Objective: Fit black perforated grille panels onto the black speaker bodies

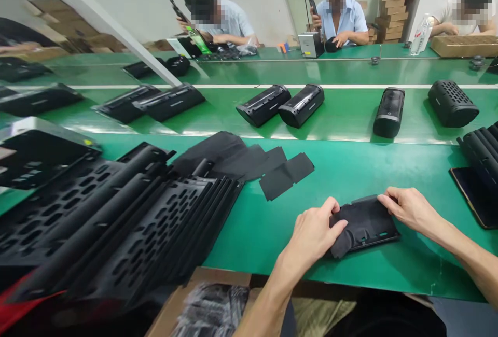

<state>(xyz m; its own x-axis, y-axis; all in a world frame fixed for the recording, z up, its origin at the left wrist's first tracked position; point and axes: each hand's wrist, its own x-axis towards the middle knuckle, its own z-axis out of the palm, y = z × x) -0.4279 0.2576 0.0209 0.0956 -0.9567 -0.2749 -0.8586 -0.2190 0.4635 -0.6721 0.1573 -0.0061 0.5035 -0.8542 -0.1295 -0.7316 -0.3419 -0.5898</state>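
Just above the front edge of the green table, a black plastic speaker panel (383, 236) lies with a thin black fabric sheet (360, 223) over its inner face. My left hand (317, 230) closes on the left end of the sheet and panel, thumb pressed on top. At the far right corner, my right hand (408, 210) pinches the sheet against the panel's edge. The sheet is wrinkled near my left thumb, and slots show along the panel's near edge. The fingertips under the panel are hidden.
Loose black fabric sheets (286, 173) lie left of my hands, beside stacked perforated panels (155, 233). A phone (474, 197) is at the right. Black speakers (301, 106) stand on the green conveyor (218, 119). Several people work across it. An open carton (167, 308) sits below the table edge.
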